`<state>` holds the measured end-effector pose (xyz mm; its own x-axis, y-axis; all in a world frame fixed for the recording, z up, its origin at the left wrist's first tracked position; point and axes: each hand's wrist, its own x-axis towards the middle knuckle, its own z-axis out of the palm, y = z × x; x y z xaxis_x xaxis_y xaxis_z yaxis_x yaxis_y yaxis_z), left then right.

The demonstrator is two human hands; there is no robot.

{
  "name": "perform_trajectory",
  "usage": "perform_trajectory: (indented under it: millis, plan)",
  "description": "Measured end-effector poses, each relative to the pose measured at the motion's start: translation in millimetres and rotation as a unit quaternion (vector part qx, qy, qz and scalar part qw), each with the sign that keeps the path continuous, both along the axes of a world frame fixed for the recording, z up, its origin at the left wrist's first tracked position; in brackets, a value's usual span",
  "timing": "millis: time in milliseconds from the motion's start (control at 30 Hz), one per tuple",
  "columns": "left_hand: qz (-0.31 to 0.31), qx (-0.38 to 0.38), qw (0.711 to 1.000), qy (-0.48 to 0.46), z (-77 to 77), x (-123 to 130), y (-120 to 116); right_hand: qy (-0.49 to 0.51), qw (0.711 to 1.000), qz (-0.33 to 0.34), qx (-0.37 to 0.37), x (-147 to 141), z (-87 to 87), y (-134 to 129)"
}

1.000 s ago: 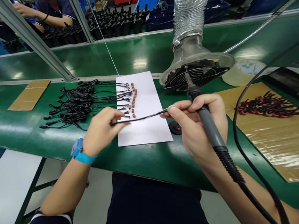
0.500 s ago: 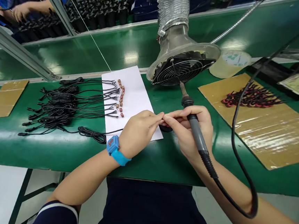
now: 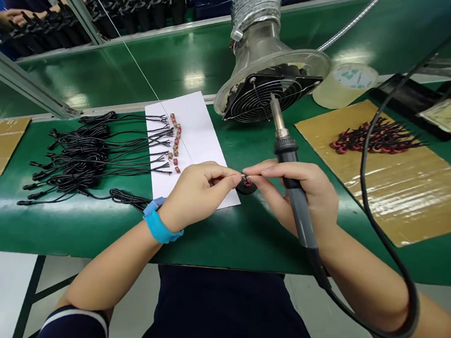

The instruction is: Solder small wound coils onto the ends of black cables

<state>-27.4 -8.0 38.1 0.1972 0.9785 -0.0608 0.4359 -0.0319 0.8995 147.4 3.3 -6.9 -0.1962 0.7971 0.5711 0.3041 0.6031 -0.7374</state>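
Note:
My right hand (image 3: 306, 192) is closed around a grey soldering iron (image 3: 298, 212), its metal tip pointing up and away in front of the fan grille. Thumb and forefinger of that hand also pinch close to my left fingertips; what lies between them is too small to make out. My left hand (image 3: 204, 188) is in a pinch, apparently on the wire end of a black cable (image 3: 128, 198) that runs under the wrist. Just beneath the fingertips sits a small round black piece (image 3: 246, 185) with red marks. A white sheet (image 3: 197, 130) lies partly under my left hand.
Bundled black cables (image 3: 80, 151) lie left, stripped ends on the sheet beside small copper-red parts (image 3: 177, 141). A fume extractor hood (image 3: 272, 83) hangs ahead. Right is brown cardboard (image 3: 389, 194) bearing black-and-red pieces (image 3: 374, 137). The iron's cord (image 3: 363, 176) loops right. Another person's hand (image 3: 13, 15) shows far left.
My fingertips have separated slightly, uncovering more of the round black piece. The iron's tip has swung a little left and up. The whole view has shifted slightly.

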Motion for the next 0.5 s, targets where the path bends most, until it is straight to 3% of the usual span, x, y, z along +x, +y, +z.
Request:
perform_trajectory:
  millis: [167,400,500]
  plan:
    - [-0.009,-0.078,0.996,-0.031,6.9,0,5,-0.013,0.998,0.051,-0.031,3,9.5,7]
    - [0.036,-0.211,0.965,-0.152,-0.9,4,18,-0.035,0.995,0.083,-0.036,7,8.6,25]
    - [0.059,-0.211,0.963,-0.154,-6.4,11,19,-0.035,0.995,0.09,-0.029,11,3.1,27]
